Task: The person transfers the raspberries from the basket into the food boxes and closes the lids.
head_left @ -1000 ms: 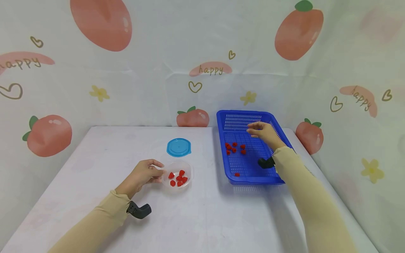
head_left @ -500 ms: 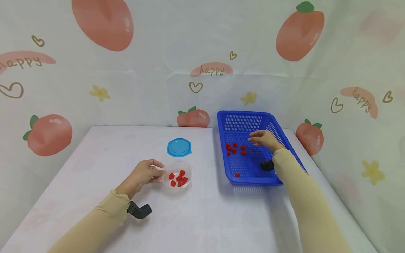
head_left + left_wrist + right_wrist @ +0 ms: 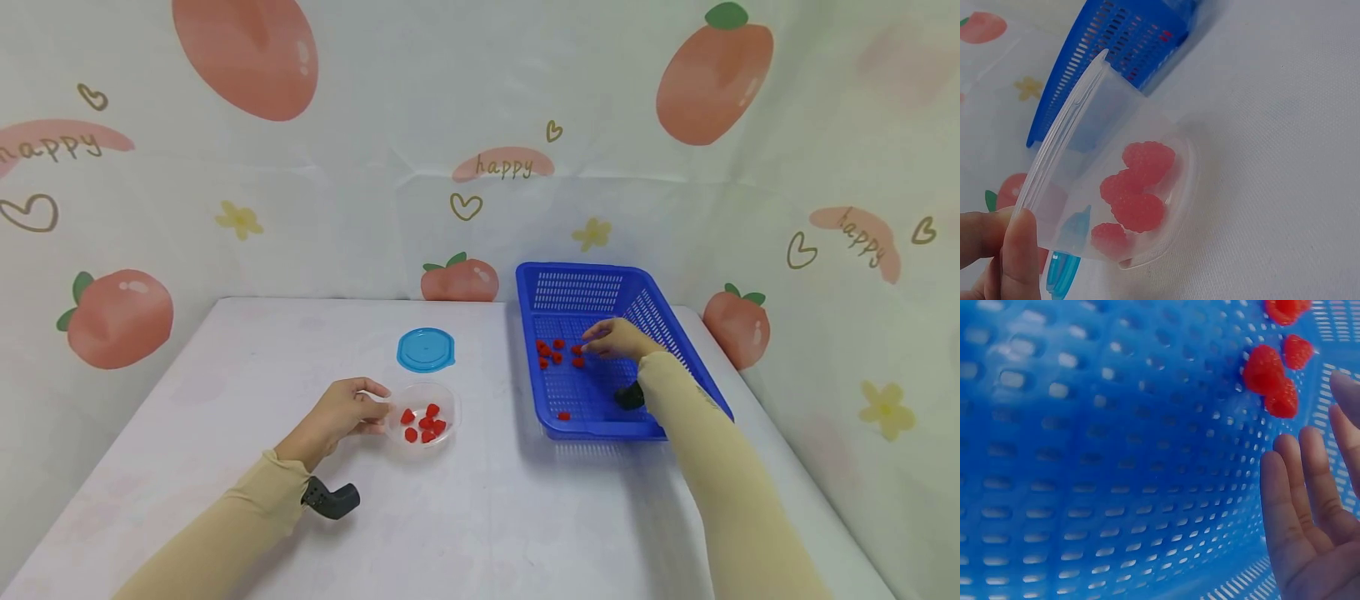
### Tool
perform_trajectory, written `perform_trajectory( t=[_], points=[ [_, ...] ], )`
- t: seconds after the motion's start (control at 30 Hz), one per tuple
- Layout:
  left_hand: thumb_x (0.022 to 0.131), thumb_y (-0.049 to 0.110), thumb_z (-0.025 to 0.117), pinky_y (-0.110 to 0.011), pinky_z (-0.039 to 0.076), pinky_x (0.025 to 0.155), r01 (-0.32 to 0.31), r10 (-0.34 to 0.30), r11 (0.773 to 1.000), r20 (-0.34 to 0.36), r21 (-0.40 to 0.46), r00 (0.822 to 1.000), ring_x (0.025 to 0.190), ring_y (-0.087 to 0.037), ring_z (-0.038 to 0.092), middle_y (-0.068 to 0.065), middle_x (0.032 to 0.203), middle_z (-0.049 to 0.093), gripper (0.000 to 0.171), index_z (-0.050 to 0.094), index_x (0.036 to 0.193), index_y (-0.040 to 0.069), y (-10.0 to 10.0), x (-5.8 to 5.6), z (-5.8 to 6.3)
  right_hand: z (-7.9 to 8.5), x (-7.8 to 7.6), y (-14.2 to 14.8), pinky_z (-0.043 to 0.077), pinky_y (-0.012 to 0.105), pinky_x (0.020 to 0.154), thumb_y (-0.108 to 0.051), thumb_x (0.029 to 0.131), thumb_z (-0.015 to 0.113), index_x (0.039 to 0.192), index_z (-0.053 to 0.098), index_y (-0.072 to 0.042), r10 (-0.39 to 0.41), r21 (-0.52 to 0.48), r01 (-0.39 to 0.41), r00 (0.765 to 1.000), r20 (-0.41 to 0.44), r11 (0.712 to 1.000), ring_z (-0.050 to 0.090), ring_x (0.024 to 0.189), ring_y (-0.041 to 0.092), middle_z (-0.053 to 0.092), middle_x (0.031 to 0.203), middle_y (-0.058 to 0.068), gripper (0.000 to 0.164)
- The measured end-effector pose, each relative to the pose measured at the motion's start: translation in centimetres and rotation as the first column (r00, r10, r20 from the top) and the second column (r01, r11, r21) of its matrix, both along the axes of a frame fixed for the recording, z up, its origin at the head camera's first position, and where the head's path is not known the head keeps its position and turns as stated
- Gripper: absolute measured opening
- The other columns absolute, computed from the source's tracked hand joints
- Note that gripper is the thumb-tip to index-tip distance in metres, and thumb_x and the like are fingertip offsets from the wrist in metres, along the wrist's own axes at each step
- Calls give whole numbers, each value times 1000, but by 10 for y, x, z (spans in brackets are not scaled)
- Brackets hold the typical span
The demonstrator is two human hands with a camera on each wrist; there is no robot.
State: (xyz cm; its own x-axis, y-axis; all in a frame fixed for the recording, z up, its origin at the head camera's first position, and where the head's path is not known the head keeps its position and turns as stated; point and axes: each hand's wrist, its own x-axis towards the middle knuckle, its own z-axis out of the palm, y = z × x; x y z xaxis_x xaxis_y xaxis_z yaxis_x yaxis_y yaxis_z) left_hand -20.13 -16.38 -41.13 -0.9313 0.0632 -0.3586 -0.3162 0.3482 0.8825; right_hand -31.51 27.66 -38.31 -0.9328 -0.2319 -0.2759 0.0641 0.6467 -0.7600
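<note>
My left hand point(image 3: 337, 418) pinches the near-left rim of a clear plastic tub point(image 3: 1079, 103) between thumb and fingers. Several red raspberries point(image 3: 1138, 212) lie in the bottom of that tub. Over on the right, my right hand point(image 3: 617, 340) reaches down inside a blue slotted basket point(image 3: 532, 396), with nothing between its fingers. Its fingertips are right at a couple of raspberries point(image 3: 577, 362) on the basket floor. In the right wrist view the fingers point(image 3: 1275, 494) are extended, close beside a group of raspberries point(image 3: 1264, 370).
A light blue lid point(image 3: 426, 349) lies flat on the white tabletop point(image 3: 480, 517) behind the tub. One raspberry point(image 3: 564, 416) sits apart near the basket's front wall. A printed cloth point(image 3: 360, 233) hangs behind and beside the table.
My right hand has lowered into the basket and shifted slightly left toward the raspberries. The left hand and the tub have stayed in place.
</note>
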Motion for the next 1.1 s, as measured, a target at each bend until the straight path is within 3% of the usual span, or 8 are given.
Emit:
perform_trajectory(
  t=[0.43,0.83,1.1],
  points=[
    [89,10,68,-22,57,64,-8,8,1000,6,-2,1000,67,-15,59,-7,81,63,35,55,118,-3,0,-1,-1,-5,-3,-8,55,36,89,-9,88,69,112,62,5,14,123,-28,993,115,992,60,93,18,63,115,16,28],
    [88,10,68,-23,58,63,-3,3,1000,3,11,1000,67,-15,59,-7,80,62,35,55,118,-3,-1,-1,-1,-4,1,-16,56,34,85,-3,88,68,106,62,7,40,162,-56,994,100,985,62,89,16,67,102,12,22],
    [89,9,68,-23,57,63,-3,3,1000,7,0,1000,67,-15,58,-7,78,60,35,54,118,-4,1,0,1,-4,0,-15,55,34,88,-4,89,67,106,63,6,37,174,-57,993,116,983,61,89,16,66,102,10,19]
  ],
)
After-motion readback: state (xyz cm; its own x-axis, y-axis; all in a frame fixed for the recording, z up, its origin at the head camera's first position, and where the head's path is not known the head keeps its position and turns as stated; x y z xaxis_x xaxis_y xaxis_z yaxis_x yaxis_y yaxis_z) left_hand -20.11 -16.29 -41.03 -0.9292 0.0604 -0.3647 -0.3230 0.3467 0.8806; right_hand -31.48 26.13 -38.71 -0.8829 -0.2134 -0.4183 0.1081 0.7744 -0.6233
